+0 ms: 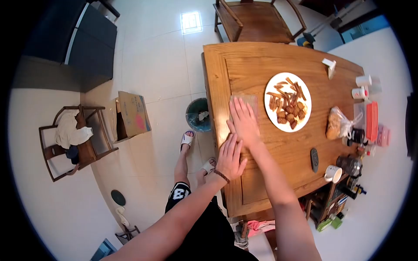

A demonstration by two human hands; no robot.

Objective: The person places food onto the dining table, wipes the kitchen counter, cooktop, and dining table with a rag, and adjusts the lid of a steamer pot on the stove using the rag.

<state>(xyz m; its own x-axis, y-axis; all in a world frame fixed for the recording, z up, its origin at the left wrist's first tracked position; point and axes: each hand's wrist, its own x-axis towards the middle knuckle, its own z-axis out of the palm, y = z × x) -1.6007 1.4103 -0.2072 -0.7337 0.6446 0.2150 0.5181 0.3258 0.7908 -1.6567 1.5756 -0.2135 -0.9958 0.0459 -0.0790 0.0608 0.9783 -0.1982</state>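
Observation:
My right hand (244,122) lies flat, palm down, on the wooden table (287,174) near its left edge. Under its fingers is a flat, see-through piece (252,100), perhaps a plastic bag or sheet; the hand covers most of it. Just below, my left hand (230,158) rests at the table's edge with fingers stretched out, a dark beaded bracelet on its wrist. Its fingertips come close to the right hand's thumb; I cannot tell whether they touch. To the right of the right hand stands a white plate (272,89) with brown fried sticks and round pieces.
A bin (198,108) with a dark liner stands on the floor against the table's left side. Along the table's right lie a bread bag (335,124), a remote control (314,159) and a white mug (333,173). Beyond the far edge is a wooden chair (257,21).

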